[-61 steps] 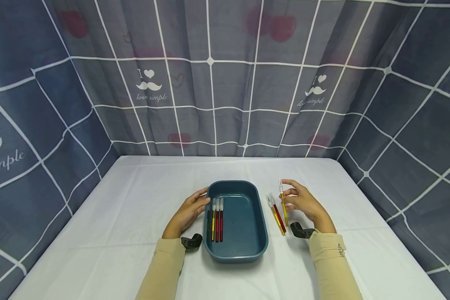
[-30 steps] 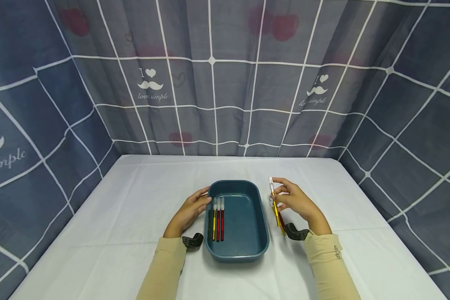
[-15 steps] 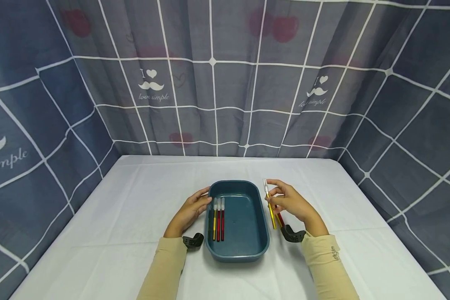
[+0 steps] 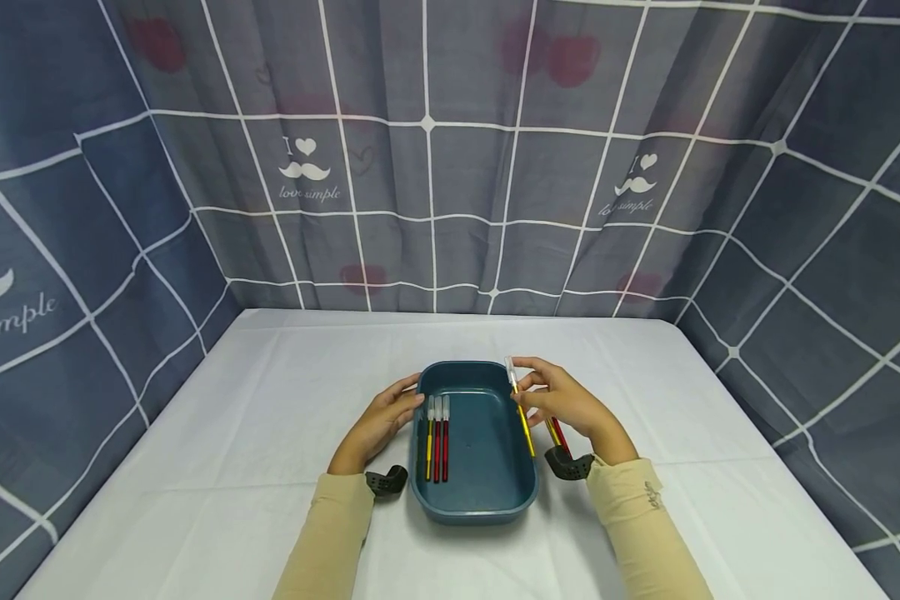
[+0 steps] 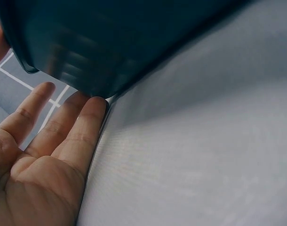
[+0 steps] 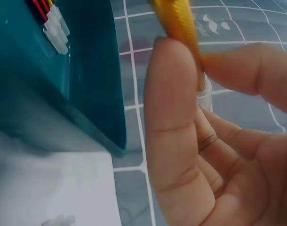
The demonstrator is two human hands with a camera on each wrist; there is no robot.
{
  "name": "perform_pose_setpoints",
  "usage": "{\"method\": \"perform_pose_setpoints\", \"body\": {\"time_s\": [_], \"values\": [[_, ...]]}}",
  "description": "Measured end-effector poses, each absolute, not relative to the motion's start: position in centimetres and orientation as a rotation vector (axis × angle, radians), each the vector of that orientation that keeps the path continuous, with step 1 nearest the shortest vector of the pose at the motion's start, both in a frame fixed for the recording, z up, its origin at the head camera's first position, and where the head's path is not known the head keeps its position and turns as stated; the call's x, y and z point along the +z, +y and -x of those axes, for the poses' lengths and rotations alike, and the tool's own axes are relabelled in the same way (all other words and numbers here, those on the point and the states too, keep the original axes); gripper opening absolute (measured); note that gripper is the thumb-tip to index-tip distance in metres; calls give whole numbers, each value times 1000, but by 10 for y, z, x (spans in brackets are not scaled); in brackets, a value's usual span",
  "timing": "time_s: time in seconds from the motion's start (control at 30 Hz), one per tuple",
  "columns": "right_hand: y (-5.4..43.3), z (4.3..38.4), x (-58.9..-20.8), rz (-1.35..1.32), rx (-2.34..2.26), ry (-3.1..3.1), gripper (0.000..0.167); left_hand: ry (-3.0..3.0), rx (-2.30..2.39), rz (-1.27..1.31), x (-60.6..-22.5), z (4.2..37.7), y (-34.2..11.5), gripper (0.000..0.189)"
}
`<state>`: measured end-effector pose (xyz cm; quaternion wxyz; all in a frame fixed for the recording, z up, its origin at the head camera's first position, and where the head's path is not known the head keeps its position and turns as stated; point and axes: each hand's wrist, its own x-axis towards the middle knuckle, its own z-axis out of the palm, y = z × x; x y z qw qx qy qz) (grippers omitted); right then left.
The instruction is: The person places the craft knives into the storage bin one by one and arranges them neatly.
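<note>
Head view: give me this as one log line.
left hand: touches tray, left side | right hand: pinches yellow pen by right rim | inside: red and yellow pens, left | table: other pens, partly hidden

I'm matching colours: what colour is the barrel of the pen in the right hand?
Golden yellow; the pen barrel shows best in the head view.

The right hand (image 4: 562, 404) and black wrist camera (image 4: 568, 464) cover the ends of the red and yellow pens (image 4: 560, 436) right of the tray (image 4: 471, 512). The near edge cuts off both sleeves (image 4: 648, 537); lettering (image 4: 653, 496) on the right one is illegibly small. The right wrist view blurs and crops the held yellow pen (image 6: 179, 21); pale marks (image 5: 73, 56) on the tray's wall blur in the left.
</note>
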<state>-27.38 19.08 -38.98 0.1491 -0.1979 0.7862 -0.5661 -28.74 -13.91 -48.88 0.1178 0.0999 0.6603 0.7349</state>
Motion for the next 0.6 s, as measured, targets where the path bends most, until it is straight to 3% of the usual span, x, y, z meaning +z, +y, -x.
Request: {"method": "perform_pose_setpoints", "body": {"time_s": [0.6], "values": [[157,285,-392,432,-1619,2180,64,1931,2148,-282,-486,286,-139,66]]}}
